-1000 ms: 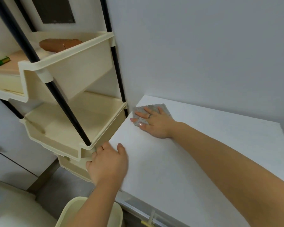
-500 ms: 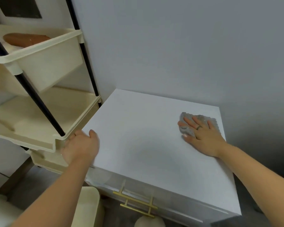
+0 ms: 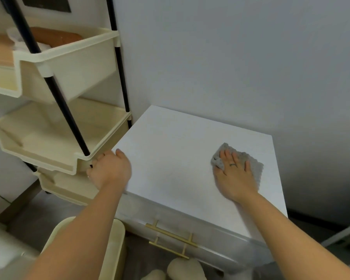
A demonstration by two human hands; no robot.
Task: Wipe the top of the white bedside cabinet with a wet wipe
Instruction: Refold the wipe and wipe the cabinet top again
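Right hand: your right hand (image 3: 233, 178) lies flat, palm down, fingers spread, pressing the wet wipe (image 3: 238, 160) onto the cabinet; it pins the wipe and does not pinch it. A ring shows on one finger.
Wet wipe: grey and crumpled, it sits under your fingers on the right half of the top, toward the back, its edges sticking out beyond your fingertips.
Left hand: your left hand (image 3: 109, 170) curls over the front left corner of the white bedside cabinet (image 3: 170, 158), thumb on the top surface, the other fingers wrapped down the side edge.
Cabinet: its top is bare apart from the wipe and your hands; it stands against the grey wall (image 3: 230, 57). Brass drawer handles (image 3: 171, 239) show on its front below you.
Shelf rack: a cream tiered rack (image 3: 59, 128) on black poles stands just beside the cabinet's left edge, close to your left hand.
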